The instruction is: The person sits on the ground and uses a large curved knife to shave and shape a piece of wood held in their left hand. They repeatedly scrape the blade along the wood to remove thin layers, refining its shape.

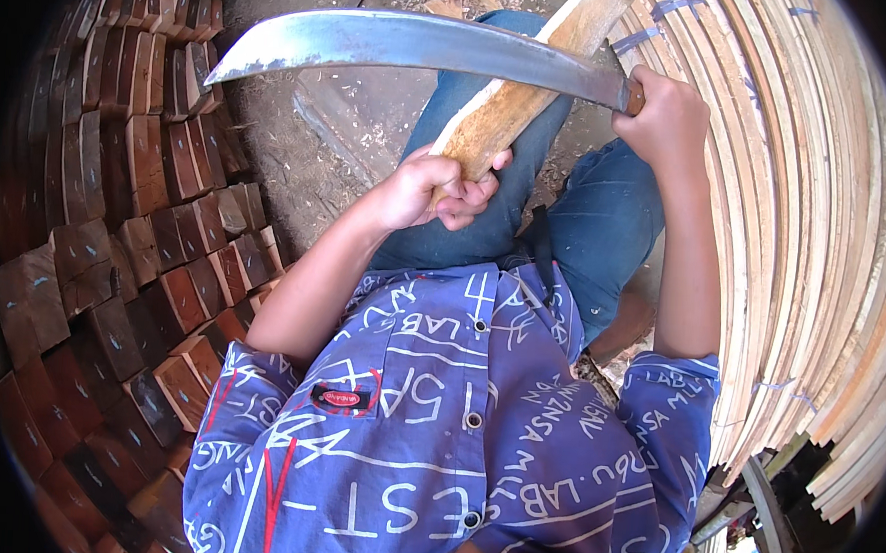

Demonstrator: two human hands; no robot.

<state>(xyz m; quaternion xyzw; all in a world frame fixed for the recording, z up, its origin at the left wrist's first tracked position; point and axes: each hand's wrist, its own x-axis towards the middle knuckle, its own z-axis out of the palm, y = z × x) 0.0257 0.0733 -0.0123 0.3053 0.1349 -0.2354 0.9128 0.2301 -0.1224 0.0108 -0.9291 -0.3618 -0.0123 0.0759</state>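
My left hand is wrapped round the near end of a long pale wooden board, which slants away to the upper right between my knees. In my right hand is the brown handle of a large machete. Its broad, curved steel blade crosses over the board from right to left, the tip pointing to the far left. Whether the blade touches the wood I cannot tell. The board's far end runs out of view at the top.
Stacked reddish-brown wood blocks form a wall on the left. On the right stand bundled thin pale wood strips tied with bluish bands. Wood chips lie scattered over the dirt floor. My legs in blue jeans are bent close beneath the board.
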